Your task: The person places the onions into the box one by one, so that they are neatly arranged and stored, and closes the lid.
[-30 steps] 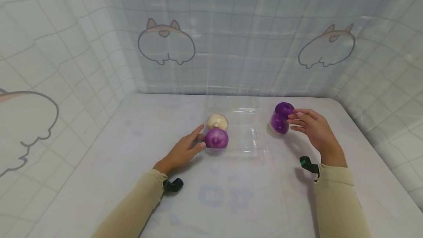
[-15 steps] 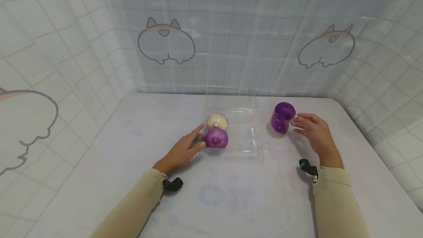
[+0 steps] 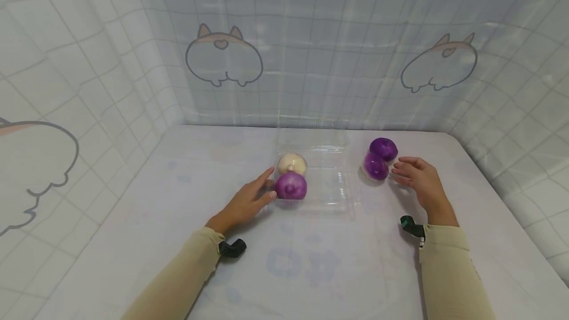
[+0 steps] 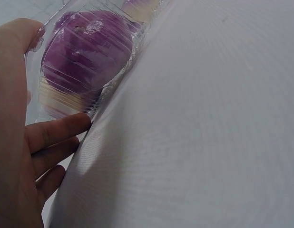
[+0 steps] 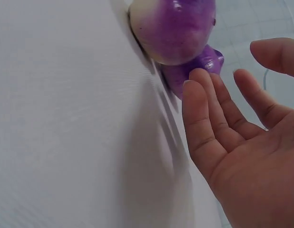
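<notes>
A clear plastic box [image 3: 331, 181] lies open in the middle of the white table. In its left side sit a purple onion [image 3: 291, 185] [image 4: 85, 52] and a pale cream onion [image 3: 292, 163] behind it. My left hand [image 3: 253, 194] rests against the box's left wall with straight fingers [image 4: 56, 130], touching the plastic beside the purple onion. Two more purple onions [image 3: 375, 166] [image 3: 384, 148] lie together on the table right of the box. My right hand [image 3: 415, 176] hovers open just right of them, fingers [image 5: 204, 118] relaxed and apart from the near onion [image 5: 173, 31].
A tiled curtain with cartoon prints [image 3: 222, 58] walls the table at the back and both sides. The table's right edge [image 3: 498, 196] runs close beside my right arm. A faint printed pattern [image 3: 302, 263] marks the cloth in front.
My right hand has let go of the two purple onions and drawn back a little toward me and lower. The onions stay on the table. My left hand has not moved.
</notes>
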The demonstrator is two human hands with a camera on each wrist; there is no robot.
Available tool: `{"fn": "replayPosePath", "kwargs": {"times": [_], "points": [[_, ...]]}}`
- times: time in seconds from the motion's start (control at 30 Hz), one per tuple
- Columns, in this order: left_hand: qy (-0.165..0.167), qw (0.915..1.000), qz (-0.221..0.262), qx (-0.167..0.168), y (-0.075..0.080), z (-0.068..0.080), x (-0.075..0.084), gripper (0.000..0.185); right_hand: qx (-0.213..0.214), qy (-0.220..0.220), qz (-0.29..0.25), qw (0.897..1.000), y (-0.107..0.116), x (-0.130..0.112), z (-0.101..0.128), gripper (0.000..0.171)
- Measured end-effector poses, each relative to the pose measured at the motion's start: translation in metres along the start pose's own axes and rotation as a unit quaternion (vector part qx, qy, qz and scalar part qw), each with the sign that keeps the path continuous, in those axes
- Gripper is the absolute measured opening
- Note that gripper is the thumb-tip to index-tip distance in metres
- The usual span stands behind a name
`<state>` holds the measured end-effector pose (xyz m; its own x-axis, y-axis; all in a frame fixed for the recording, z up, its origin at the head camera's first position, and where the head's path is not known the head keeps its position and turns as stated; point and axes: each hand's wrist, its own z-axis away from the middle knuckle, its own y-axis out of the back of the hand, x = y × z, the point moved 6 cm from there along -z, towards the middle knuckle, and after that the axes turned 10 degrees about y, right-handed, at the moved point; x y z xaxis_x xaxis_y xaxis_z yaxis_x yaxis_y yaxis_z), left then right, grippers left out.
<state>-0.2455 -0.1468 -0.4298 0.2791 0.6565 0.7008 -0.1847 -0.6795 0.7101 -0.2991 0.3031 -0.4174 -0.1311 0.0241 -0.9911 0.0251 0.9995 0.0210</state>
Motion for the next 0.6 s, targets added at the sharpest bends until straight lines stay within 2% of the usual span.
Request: {"fn": "replayPosePath", "kwargs": {"times": [0.17, 0.27, 0.43, 0.6], "points": [[0.004, 1.0, -0.002, 0.0, 0.0, 0.0, -0.001, 0.07, -0.012, -0.008, 0.029, 0.999, -0.006, 0.006, -0.003, 0.052], [0.004, 1.0, -0.005, -0.001, -0.001, 0.0, -0.002, 0.071, -0.032, -0.021, 0.08, 0.996, -0.011, 0.008, -0.004, 0.058], [0.0, 1.0, -0.004, -0.001, 0.0, 0.0, -0.001, 0.071, -0.073, -0.027, 0.174, 0.982, -0.022, 0.007, -0.004, 0.078], [0.0, 1.0, -0.003, -0.002, 0.0, 0.0, 0.0, 0.071, -0.081, -0.033, 0.237, 0.968, -0.029, 0.008, -0.005, 0.093]]}}
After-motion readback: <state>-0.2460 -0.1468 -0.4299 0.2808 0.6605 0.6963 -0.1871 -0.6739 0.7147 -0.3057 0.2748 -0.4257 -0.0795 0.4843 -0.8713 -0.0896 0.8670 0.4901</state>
